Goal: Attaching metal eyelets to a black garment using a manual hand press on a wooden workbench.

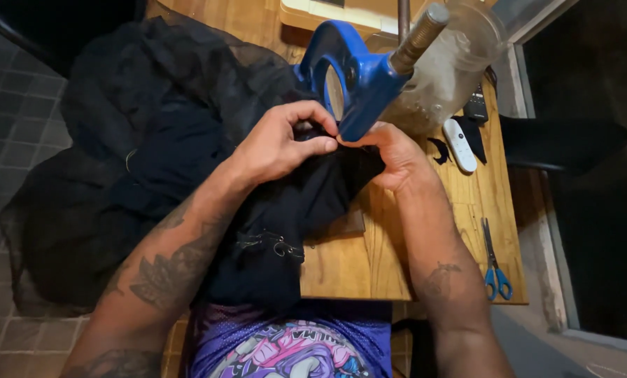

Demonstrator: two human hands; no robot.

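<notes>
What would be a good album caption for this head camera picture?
Both hands, left hand and right hand, pinch dark fabric under a blue hand press on a wooden table.

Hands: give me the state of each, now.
Left hand: closed, pinching the dark fabric under the blue press.
Right hand: on the same fabric; grip cannot be told.

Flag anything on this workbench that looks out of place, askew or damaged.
Little stands out. The dark fabric spills off the wooden table's left edge toward the tiled floor. The blue-handled scissors lie close to the right edge. Both hands, left hand and right hand, pinch the fabric under the blue press. No damage shows.
</notes>
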